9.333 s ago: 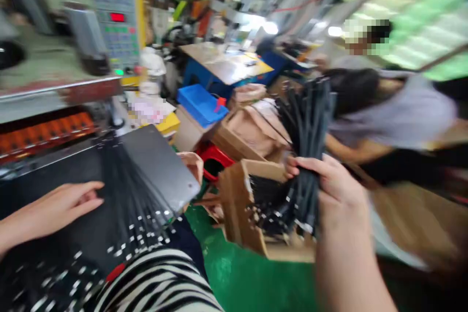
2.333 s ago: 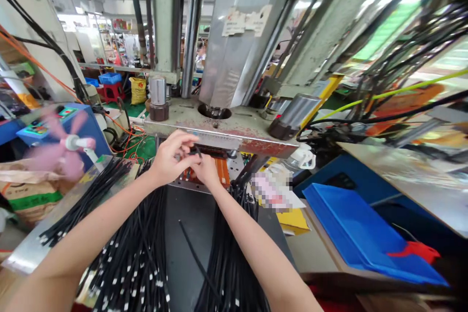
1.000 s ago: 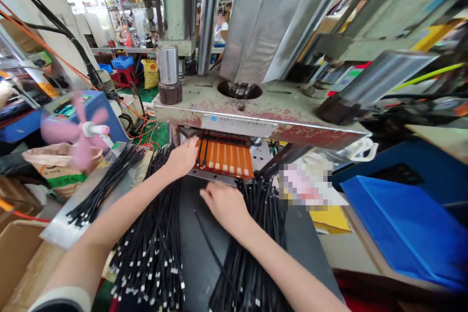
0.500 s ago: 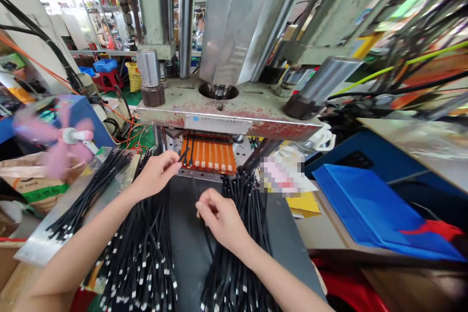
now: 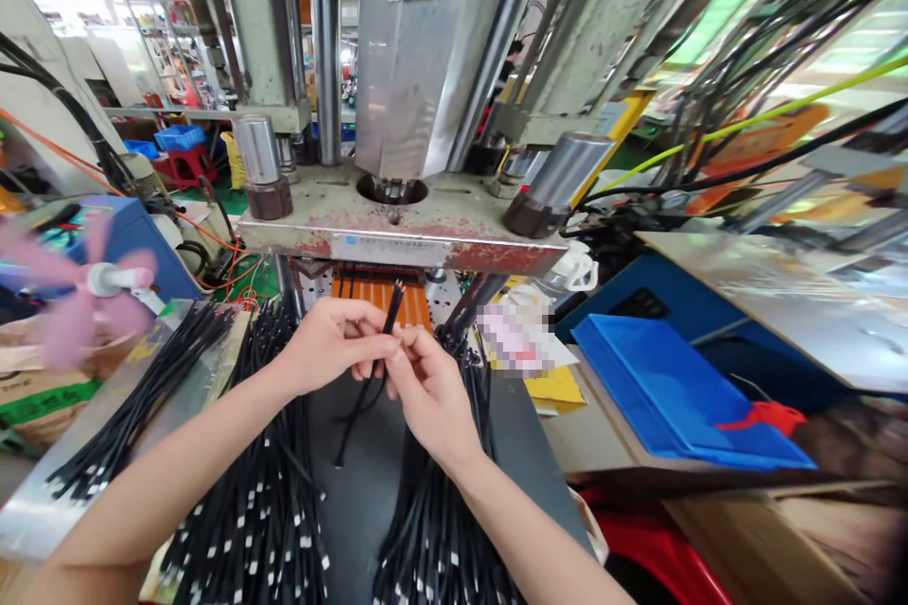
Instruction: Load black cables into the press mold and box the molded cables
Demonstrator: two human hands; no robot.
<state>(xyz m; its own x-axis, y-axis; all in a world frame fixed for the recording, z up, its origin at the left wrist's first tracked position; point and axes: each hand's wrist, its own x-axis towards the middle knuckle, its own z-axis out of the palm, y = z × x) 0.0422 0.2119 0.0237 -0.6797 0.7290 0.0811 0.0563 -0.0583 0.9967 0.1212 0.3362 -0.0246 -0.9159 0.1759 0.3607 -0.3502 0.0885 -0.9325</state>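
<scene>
Both hands are working close together above a dark surface [image 5: 355, 525], in front of the machine [image 5: 458, 206]. The left hand [image 5: 335, 346] is pinching a black cable [image 5: 393, 310] between thumb and fingers. The right hand [image 5: 436, 402] is meeting it there, its thumb and fingertips closing in at the same spot; whether it is gripping the cable firmly cannot be told. The cable's upper end is pointing up past the fingers, showing small bare tips, while dark lengths are hanging below the hands; whether these belong to one cable is unclear.

Behind the hands, an orange ribbed fixture [image 5: 420, 305] is sitting under the machine's plate, with dark strips lying at its left end.

A right-hand cable bundle [image 5: 429, 520] and a left-hand cable bundle [image 5: 259, 492] are lying on either side, many ends showing light tips. A smaller bundle [image 5: 142, 406] is resting on a metal plate [image 5: 32, 520] farther left. A blue bin [image 5: 673, 397] is standing at the right.
</scene>
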